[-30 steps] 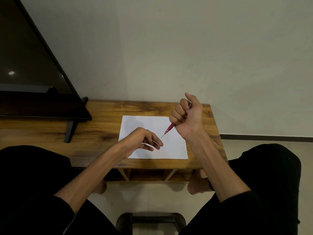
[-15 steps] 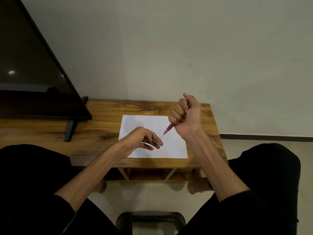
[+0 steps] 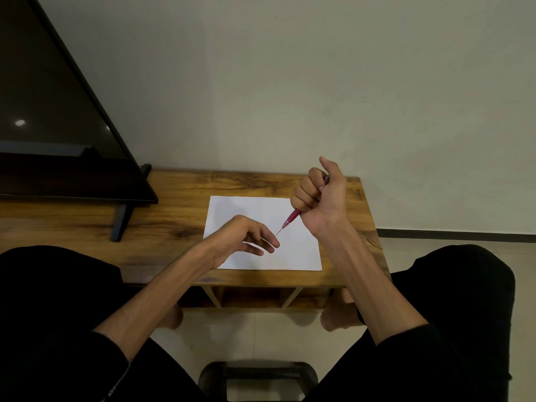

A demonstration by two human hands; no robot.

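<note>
A white sheet of paper (image 3: 249,210) lies on a low wooden table (image 3: 174,221). My right hand (image 3: 322,198) is raised over the sheet's right side and grips a red pen (image 3: 291,219) in a fist. The pen's thin tip points down and left towards my left hand. My left hand (image 3: 246,239) hovers over the near part of the paper with its fingers loosely curled. The fingertips end just short of the pen tip. Whether the left hand holds something small is hidden by the fingers.
A large dark screen (image 3: 43,126) stands on the table's left half, one black foot (image 3: 120,221) near the paper. The table's right edge lies just beyond my right hand. My knees flank the table; a dark stool (image 3: 258,375) stands on the floor between them.
</note>
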